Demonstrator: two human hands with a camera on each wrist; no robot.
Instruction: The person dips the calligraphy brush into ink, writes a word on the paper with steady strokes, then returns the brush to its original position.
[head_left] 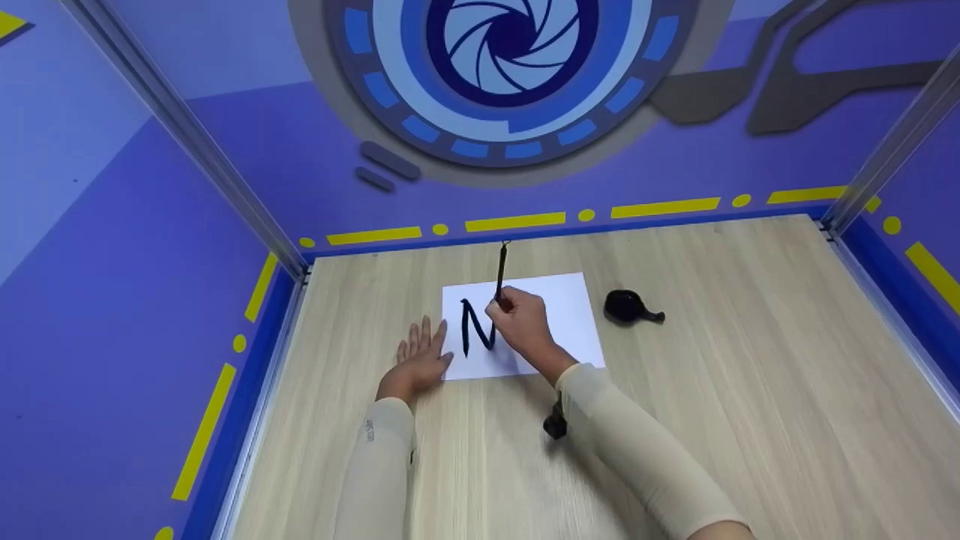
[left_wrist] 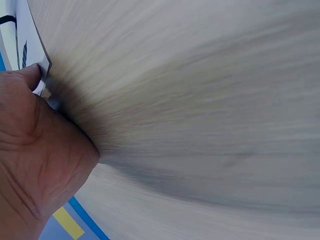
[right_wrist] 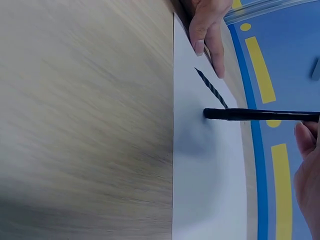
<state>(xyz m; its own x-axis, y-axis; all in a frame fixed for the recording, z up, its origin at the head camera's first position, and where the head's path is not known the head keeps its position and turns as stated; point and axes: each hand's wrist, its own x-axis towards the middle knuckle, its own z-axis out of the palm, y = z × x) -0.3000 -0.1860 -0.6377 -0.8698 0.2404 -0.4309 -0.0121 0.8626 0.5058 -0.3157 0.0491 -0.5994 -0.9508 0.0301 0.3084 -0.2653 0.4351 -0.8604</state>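
Note:
A white sheet of paper (head_left: 571,322) lies on the table, with black painted strokes (head_left: 466,330) on its left half that look like an N. My right hand (head_left: 523,321) pinches a slim black brush (head_left: 502,262), which has a small loop at its top end. In the right wrist view the dark brush tip (right_wrist: 209,114) is at the paper, at the lower end of the stroke. Fingers spread, my left hand (head_left: 424,360) lies flat on the table at the paper's left edge; its thumb (left_wrist: 32,75) touches the sheet.
To the right of the paper sits a round black dish (head_left: 624,307) with a short handle. A small black object (head_left: 555,424) shows beneath my right wrist. Blue printed panels (head_left: 247,135) wall the wooden table (head_left: 750,360) at the back and both sides.

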